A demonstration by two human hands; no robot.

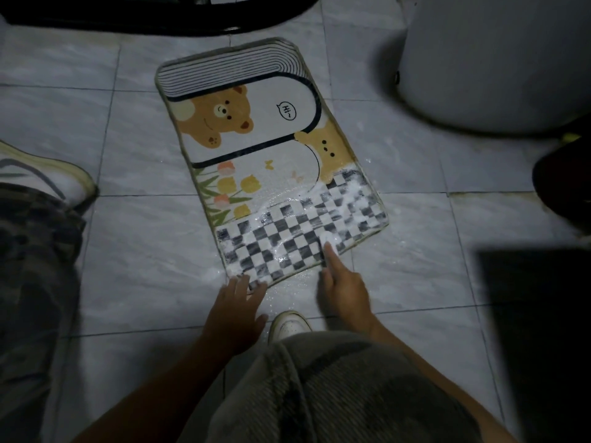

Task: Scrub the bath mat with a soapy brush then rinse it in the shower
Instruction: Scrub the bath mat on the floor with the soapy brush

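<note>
Both hands are resting empty at the near end of the bath mat (271, 161), which is lying flat on glossy wet tile (128, 244): the left hand (238, 302) is pressing spread, straight fingers (244, 282) on its rounded corner, and the right hand (343, 289) is stretching one forefinger (329, 254) onto white foam (332, 233). Pinning this thin, pliant mat is wise while scrubbing; farther off, the short-piled bear print (217, 116) is looking unlathered.

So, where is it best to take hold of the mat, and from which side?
Grip the near short edge of the mat, at its two checkered corners, coming from your side. It lies flat on the floor, and the left hand and right hand touch that end.
</note>
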